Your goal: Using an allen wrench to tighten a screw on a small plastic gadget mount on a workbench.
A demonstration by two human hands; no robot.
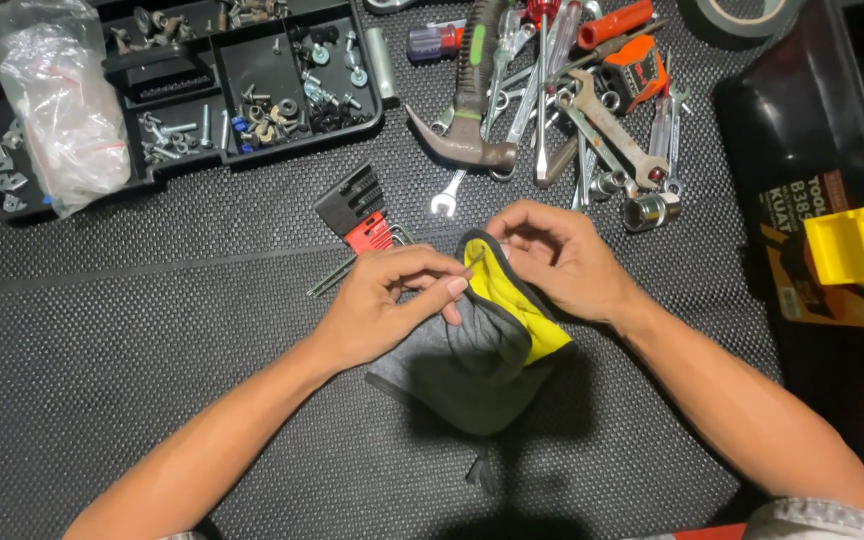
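A small grey fabric pouch (472,365) with a yellow lining (508,300) lies on the black mat in the middle. My left hand (387,300) pinches the pouch's open rim from the left, thumb and fingers closed on the edge. From the right, my right hand (562,255) grips the rim's other side, fingers curled over the top. Between them the mouth of the pouch is held apart, showing the yellow inside. Just beyond my left hand lies a red and black holder of hex keys (360,215).
A black parts tray (192,160) with screws and nuts, and a clear plastic bag (52,100) on it, sits at the back left. A hammer (467,110), wrenches (612,125), screwdrivers and a socket (650,210) lie at the back centre. A black toolbox with a yellow latch (852,245) stands right.
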